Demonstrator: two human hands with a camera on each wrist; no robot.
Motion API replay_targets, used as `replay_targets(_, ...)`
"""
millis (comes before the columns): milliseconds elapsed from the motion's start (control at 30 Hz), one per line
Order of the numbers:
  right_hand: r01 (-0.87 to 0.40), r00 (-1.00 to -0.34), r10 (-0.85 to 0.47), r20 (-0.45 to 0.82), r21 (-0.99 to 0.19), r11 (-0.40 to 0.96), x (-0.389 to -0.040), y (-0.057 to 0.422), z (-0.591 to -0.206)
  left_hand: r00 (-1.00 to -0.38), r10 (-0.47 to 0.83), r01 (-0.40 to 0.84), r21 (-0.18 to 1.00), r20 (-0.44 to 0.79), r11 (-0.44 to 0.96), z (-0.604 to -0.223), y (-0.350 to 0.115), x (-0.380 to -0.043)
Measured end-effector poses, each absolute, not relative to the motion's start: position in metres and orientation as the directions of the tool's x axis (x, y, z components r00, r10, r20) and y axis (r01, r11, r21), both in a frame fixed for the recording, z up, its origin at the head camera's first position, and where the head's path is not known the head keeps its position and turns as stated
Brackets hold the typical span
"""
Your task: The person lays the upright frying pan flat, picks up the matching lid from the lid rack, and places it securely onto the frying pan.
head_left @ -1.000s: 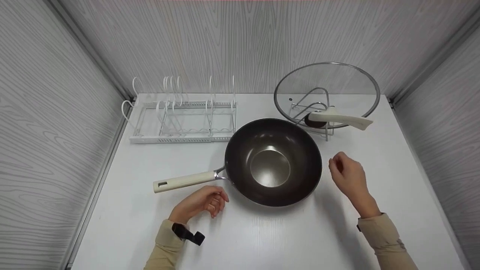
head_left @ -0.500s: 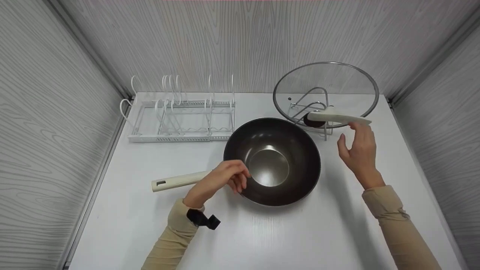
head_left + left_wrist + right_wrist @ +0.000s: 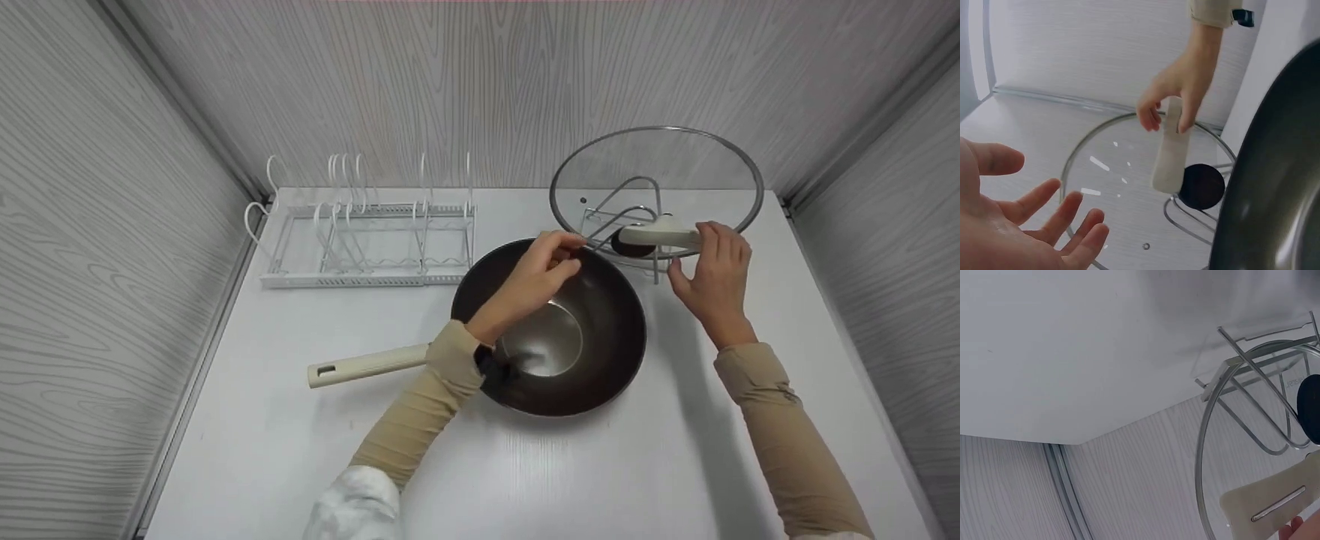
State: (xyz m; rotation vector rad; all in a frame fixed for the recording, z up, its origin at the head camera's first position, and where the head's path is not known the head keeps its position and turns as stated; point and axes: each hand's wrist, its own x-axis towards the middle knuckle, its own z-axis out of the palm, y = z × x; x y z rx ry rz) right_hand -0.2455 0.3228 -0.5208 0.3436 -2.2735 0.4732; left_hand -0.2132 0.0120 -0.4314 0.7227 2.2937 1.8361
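Note:
A round glass lid [image 3: 660,161] with a steel rim stands tilted in a small wire lid stand [image 3: 1255,402] at the back right. My right hand [image 3: 716,274] grips the free end of its cream handle [image 3: 660,238], thumb on one side and fingers on the other, as the left wrist view shows. My left hand [image 3: 536,277] hovers over the dark wok [image 3: 611,337], fingers spread and loosely bent, near the lid's lower left rim. It holds nothing. A dark round knob base [image 3: 1202,187] joins the handle to the glass.
The wok's cream handle [image 3: 367,366] points left across the white table [image 3: 570,480]. A white wire rack [image 3: 345,280] with upright loops stands at the back left. Wood-grain panels [image 3: 495,90] close off the back and both sides.
My right hand has moved up to the lid's handle and taken hold of it. My left hand has swung from beside the wok's handle up and right, over the wok toward the lid.

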Motion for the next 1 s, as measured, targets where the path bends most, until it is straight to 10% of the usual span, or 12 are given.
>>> replay_targets(367,-0.319,-0.666,-0.05,0.744,-0.224,0.921,-0.263,0.317,-0.538,-0.911,0.4,0.277,0.865,0.098,0.418,-0.494,0.065,-0.265)
replay_targets(1000,-0.421,-0.49,0.017,0.872,-0.254,0.871,-0.29,0.317,-0.543,-0.952,0.05,0.284,0.812,0.302,0.509,-0.53,0.12,-0.305)
